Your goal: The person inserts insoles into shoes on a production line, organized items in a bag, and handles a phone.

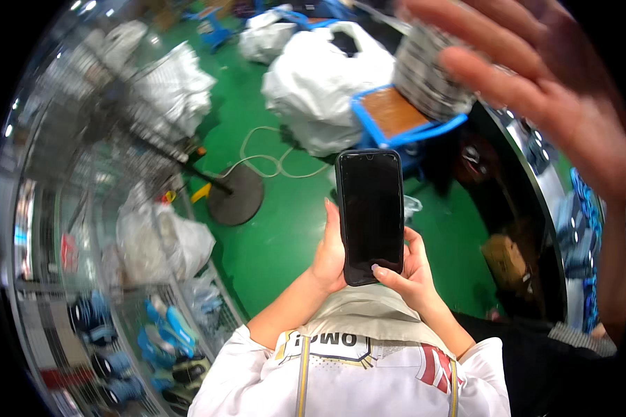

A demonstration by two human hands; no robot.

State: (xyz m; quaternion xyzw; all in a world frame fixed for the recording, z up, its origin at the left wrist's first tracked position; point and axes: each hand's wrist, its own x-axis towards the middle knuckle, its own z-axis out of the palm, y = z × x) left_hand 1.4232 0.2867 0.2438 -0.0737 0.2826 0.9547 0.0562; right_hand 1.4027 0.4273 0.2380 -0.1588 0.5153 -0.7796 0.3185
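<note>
A black smartphone [370,212] is held upright in front of my chest, its screen dark. My left hand [331,251] grips its left edge, with the thumb along the side. From the lower right, my right hand [412,272] holds the phone too, its thumb lying on the bottom of the screen. The fingers behind the phone are mostly hidden. Another person's hand [528,90], spread and blurred, reaches in at the upper right, apart from the phone.
Wire shelves [111,278] with slippers and plastic bags stand at the left. Ahead are a round stand base [236,195], a looped cable [278,163], white bags [320,83] and a blue-edged stool [389,115] on the green floor [278,243]. A dark-edged counter [535,201] curves along the right.
</note>
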